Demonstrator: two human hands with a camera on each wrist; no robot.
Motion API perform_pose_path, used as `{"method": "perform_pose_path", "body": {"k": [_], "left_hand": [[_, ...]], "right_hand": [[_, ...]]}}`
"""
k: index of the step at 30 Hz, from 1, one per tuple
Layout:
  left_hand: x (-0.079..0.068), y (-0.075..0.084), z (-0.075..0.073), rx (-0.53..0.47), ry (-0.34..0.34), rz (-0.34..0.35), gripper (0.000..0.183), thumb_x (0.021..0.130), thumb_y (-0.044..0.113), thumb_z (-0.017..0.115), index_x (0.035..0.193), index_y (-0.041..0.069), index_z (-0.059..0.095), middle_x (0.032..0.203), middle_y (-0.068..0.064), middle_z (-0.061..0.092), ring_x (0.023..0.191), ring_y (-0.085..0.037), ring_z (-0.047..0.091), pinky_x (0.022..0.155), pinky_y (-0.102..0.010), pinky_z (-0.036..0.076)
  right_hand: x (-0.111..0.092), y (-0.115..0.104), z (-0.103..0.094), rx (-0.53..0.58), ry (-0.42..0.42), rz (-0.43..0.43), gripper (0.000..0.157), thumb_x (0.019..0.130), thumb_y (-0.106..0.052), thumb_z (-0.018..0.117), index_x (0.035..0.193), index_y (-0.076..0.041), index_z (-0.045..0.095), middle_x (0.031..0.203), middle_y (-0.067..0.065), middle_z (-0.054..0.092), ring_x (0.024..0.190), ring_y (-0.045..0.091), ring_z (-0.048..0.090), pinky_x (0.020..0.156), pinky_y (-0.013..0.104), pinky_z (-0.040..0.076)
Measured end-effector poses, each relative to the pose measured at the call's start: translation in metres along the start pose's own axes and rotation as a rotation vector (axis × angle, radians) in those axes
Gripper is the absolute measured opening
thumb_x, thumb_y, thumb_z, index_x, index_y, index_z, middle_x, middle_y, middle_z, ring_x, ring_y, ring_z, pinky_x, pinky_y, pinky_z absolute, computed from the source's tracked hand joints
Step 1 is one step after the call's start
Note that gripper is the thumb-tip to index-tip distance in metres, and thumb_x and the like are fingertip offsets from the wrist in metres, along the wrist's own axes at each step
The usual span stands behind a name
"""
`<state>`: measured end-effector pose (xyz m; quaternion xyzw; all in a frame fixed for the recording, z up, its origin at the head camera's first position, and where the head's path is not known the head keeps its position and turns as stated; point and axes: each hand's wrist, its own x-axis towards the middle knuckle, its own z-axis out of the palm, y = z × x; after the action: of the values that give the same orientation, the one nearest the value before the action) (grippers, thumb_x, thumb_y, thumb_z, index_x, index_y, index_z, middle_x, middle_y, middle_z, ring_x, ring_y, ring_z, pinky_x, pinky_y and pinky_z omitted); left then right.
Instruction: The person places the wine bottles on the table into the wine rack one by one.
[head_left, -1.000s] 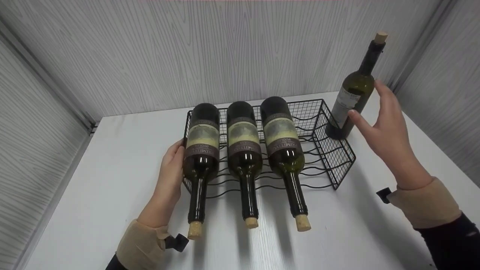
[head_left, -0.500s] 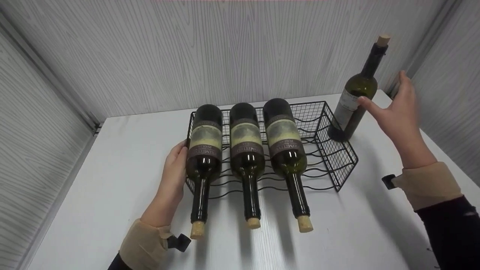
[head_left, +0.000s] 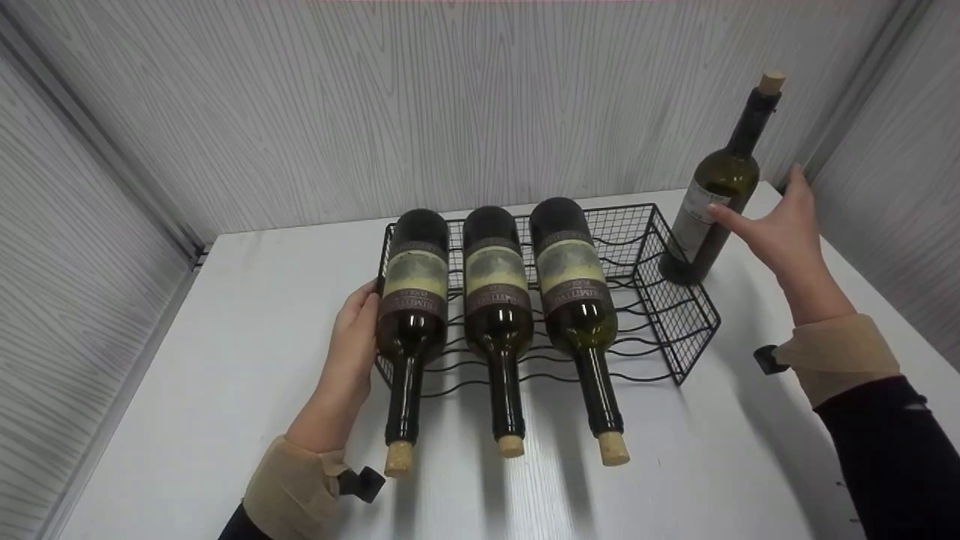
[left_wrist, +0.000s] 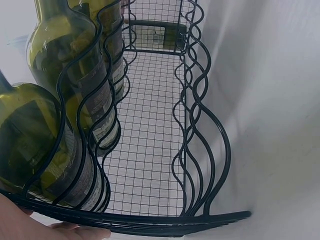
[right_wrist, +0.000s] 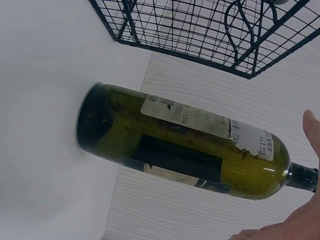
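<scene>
A black wire wine rack (head_left: 679, 337) stands on the table with three corked wine bottles (head_left: 499, 277) lying in its upper row, necks toward me. My left hand (head_left: 349, 337) is against the rack's left end; in the left wrist view its fingers (left_wrist: 82, 232) lie along the outside of the end panel. Another corked wine bottle (head_left: 716, 202), of green glass with a pale label, stands upright behind the rack's right end. Beside it my right hand (head_left: 787, 240) is spread, thumb overlapping the label and fingers apart on the far side. The right wrist view shows no fingers wrapped around this bottle.
Beneath the rack is a white table (head_left: 247, 322). Wood-patterned panels (head_left: 450, 97) rise at the back and both sides, the back one close behind the rack. Bottle necks stick out past the rack's front edge. Wavy wires (left_wrist: 200, 100) form the rack's lower row.
My right hand has swung out to the right of the standing bottle, then come back left toward it. The left hand keeps its place at the rack; the whole view has shifted slightly.
</scene>
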<state>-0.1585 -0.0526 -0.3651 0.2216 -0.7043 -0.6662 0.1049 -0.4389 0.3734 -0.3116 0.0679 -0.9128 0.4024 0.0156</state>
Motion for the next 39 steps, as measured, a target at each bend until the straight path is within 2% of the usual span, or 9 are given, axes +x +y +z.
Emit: {"method": "perform_pose_path", "body": {"k": [6,16,18,24,31,39], "left_hand": [[0.000,0.000,0.000,0.005,0.002,-0.003,0.056,0.115,0.026,0.027,0.165,0.000,0.029,0.172,-0.019,0.030,0.164,-0.034,0.023,0.136,-0.051,0.021],[0.000,-0.001,-0.001,-0.013,0.005,-0.006,0.056,0.115,0.027,0.028,0.165,0.001,0.030,0.173,-0.019,0.029,0.164,-0.034,0.022,0.136,-0.051,0.021],[0.000,-0.001,-0.001,-0.013,0.007,-0.009,0.056,0.115,0.028,0.029,0.165,0.001,0.030,0.173,-0.018,0.029,0.165,-0.033,0.022,0.136,-0.050,0.020],[0.002,0.000,0.000,-0.018,0.007,-0.008,0.056,0.115,0.027,0.029,0.165,0.001,0.030,0.173,-0.018,0.029,0.165,-0.033,0.022,0.136,-0.049,0.019],[0.001,-0.001,0.001,-0.010,0.012,-0.003,0.057,0.115,0.028,0.030,0.165,0.000,0.029,0.173,-0.019,0.028,0.165,-0.034,0.021,0.136,-0.050,0.019],[0.002,0.000,0.003,-0.017,0.012,-0.016,0.056,0.115,0.027,0.030,0.165,0.000,0.030,0.173,-0.018,0.029,0.165,-0.033,0.021,0.137,-0.049,0.019]], "right_hand": [[0.006,0.010,0.009,0.012,-0.025,0.030,0.130,0.092,-0.063,0.070,0.167,-0.004,-0.019,0.177,0.023,-0.016,0.165,0.043,-0.009,0.135,0.062,0.007],[0.015,0.018,0.029,0.089,-0.076,0.098,0.132,0.091,-0.060,0.074,0.167,-0.008,-0.021,0.178,0.018,-0.014,0.167,0.038,-0.007,0.136,0.058,0.008],[0.018,0.019,0.035,0.111,-0.071,0.088,0.129,0.092,-0.058,0.075,0.168,-0.009,-0.018,0.179,0.018,-0.009,0.167,0.038,-0.004,0.136,0.057,0.008],[0.022,0.022,0.050,0.194,-0.063,0.066,0.117,0.093,-0.048,0.079,0.171,-0.012,0.001,0.178,0.018,0.014,0.165,0.038,0.018,0.136,0.054,0.018],[0.022,0.026,0.058,0.252,-0.062,0.106,0.113,0.094,-0.048,0.077,0.171,-0.011,0.002,0.178,0.016,0.017,0.165,0.035,0.023,0.135,0.050,0.023],[0.028,0.032,0.064,0.389,-0.032,0.136,0.106,0.095,-0.037,0.079,0.171,-0.019,0.007,0.179,0.008,0.019,0.166,0.027,0.023,0.136,0.044,0.022]]}}
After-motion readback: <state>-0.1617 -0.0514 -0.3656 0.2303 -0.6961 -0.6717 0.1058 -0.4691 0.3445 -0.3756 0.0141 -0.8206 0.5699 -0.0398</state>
